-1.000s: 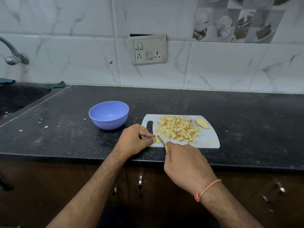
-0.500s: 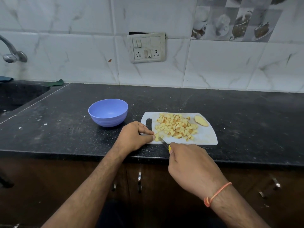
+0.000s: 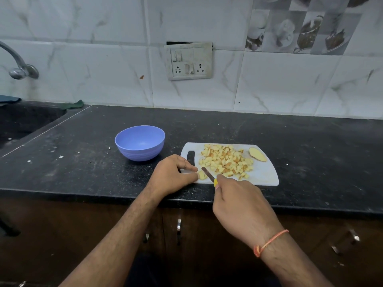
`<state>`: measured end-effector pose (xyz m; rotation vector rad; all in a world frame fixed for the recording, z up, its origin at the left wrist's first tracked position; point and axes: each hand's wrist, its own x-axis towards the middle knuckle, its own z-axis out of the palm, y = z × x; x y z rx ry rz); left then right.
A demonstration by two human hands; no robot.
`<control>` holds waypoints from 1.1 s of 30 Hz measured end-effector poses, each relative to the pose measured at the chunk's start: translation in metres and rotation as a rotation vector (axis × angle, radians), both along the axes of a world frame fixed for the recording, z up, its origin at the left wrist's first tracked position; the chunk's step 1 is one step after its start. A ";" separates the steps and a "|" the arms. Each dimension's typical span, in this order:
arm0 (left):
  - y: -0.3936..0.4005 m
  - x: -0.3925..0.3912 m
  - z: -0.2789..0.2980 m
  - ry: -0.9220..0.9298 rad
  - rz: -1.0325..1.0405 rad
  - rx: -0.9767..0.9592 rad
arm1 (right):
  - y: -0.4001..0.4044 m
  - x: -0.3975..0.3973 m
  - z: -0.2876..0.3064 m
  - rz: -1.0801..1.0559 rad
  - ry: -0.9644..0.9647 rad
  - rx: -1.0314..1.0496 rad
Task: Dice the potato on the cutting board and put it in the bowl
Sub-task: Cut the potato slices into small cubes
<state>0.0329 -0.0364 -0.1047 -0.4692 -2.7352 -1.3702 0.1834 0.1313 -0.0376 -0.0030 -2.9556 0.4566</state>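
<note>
Countertop (image 3: 290, 141): bowl (image 3: 140, 146) empty; left hand (image 3: 173, 176) pinches potato piece (image 3: 202, 175), right hand (image 3: 238, 204) grips knife (image 3: 208, 174).

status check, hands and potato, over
Left hand pinching small potato piece; right hand gripping knife. Diced pile on cutting board; bowl empty. Nothing blocking.

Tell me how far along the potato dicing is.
Done: most of the potato lies as a pile of dice on the cutting board. In hand: the left hand pinches a small piece while the right hand holds the knife beside it. Left: one slice is uncut, and the blue bowl holds no potato.
</note>
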 end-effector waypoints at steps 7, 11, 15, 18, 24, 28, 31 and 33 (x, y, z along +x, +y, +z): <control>0.003 0.002 0.002 0.008 0.004 -0.006 | -0.003 -0.004 -0.001 -0.013 -0.012 0.017; 0.003 0.002 0.003 0.001 0.004 -0.003 | -0.006 -0.005 -0.004 -0.007 -0.010 0.025; 0.003 0.001 0.003 -0.004 0.003 0.015 | -0.007 -0.006 -0.005 0.003 0.007 0.060; 0.003 -0.003 0.003 -0.029 0.001 0.027 | -0.005 -0.005 -0.007 0.008 0.017 0.118; 0.000 -0.010 0.008 -0.123 -0.007 0.086 | 0.000 -0.003 -0.007 0.064 -0.002 0.177; 0.004 -0.011 0.013 -0.198 0.003 0.095 | 0.010 -0.006 -0.004 0.089 -0.013 0.199; 0.009 -0.011 0.019 -0.248 0.028 0.097 | 0.018 -0.006 -0.003 0.105 -0.016 0.179; 0.012 -0.011 0.024 -0.294 0.032 0.085 | 0.022 -0.005 -0.004 0.114 0.000 0.153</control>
